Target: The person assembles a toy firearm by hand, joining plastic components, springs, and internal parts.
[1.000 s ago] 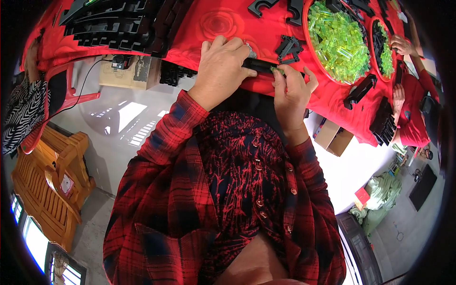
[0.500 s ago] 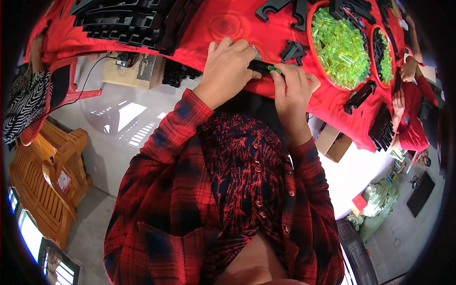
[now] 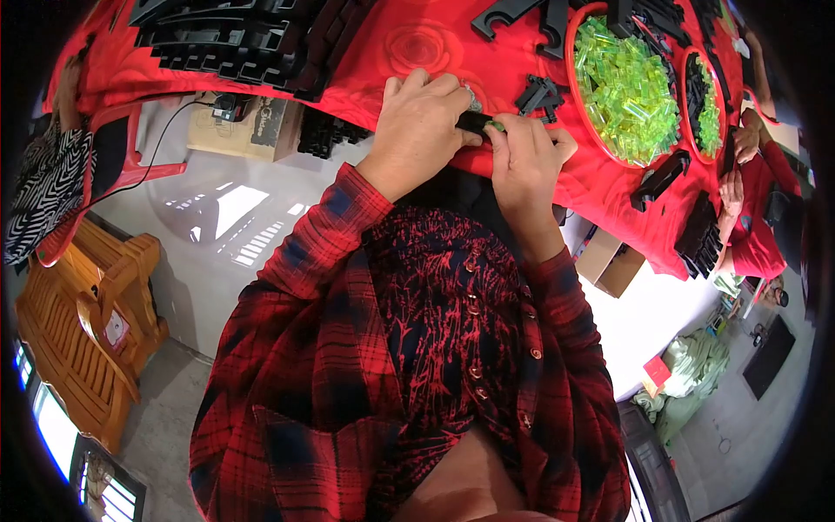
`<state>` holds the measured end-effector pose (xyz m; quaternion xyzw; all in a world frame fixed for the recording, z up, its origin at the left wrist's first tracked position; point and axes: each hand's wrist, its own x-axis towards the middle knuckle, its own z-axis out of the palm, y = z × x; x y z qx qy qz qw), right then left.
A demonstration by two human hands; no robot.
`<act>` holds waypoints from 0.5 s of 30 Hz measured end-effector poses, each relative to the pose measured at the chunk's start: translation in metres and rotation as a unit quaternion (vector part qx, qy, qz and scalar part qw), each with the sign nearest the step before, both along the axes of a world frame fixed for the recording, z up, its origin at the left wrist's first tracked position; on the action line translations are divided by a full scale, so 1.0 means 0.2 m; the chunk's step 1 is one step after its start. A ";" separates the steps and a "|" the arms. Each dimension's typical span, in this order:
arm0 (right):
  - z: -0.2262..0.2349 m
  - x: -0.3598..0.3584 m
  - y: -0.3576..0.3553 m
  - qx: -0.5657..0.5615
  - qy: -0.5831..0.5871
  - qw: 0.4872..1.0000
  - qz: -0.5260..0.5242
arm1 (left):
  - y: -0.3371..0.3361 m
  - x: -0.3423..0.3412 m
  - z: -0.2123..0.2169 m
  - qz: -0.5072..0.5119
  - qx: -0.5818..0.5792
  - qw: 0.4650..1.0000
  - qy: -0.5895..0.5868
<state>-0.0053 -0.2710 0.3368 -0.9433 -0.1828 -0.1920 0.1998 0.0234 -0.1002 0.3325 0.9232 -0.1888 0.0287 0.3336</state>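
Observation:
At the near edge of the red-covered table, my left hand (image 3: pixel 419 126) is closed around a black plastic part (image 3: pixel 472 122), most of it hidden by the fingers. My right hand (image 3: pixel 529 157) meets the part's right end, thumb and fingers pinching a small green plastic piece (image 3: pixel 497 126), of which only a bit shows. The piece touches the black part; whether it sits inside cannot be made out. Just beyond my right hand lies a little heap of small black parts (image 3: pixel 539 94). To its right stands a red-rimmed basket (image 3: pixel 576 94) full of clear yellow-green pieces (image 3: pixel 628 96).
Long black plastic parts (image 3: pixel 235 43) are stacked at the table's far left. A second red-rimmed basket (image 3: pixel 687 104) holds black and green pieces. More black parts (image 3: pixel 661 178) lie near the right edge, by a co-worker's hands (image 3: pixel 732 187). Another person sits at left.
My right hand has shifted slightly left, closer to the black part, and less of the green piece shows between its fingers. My left hand has hardly moved.

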 end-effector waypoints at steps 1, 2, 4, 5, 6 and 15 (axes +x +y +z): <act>0.00 0.00 0.00 0.000 -0.001 1.000 -0.001 | 0.00 0.00 -0.01 0.002 -0.005 1.000 -0.001; -0.01 0.01 0.00 0.000 0.001 1.000 -0.003 | 0.00 0.00 -0.01 0.003 -0.010 1.000 -0.004; -0.01 0.00 -0.01 0.000 0.000 1.000 -0.008 | -0.01 0.01 0.00 0.002 -0.004 1.000 0.004; -0.01 0.00 0.00 -0.002 -0.002 1.000 -0.013 | -0.01 0.01 0.01 0.001 0.002 1.000 0.012; -0.01 0.00 0.00 -0.006 -0.004 1.000 -0.018 | -0.01 0.01 0.00 -0.003 -0.001 1.000 0.008; 0.15 -0.03 -0.09 0.122 0.068 0.988 -0.060 | 0.03 -0.02 0.02 -0.023 -0.008 1.000 -0.007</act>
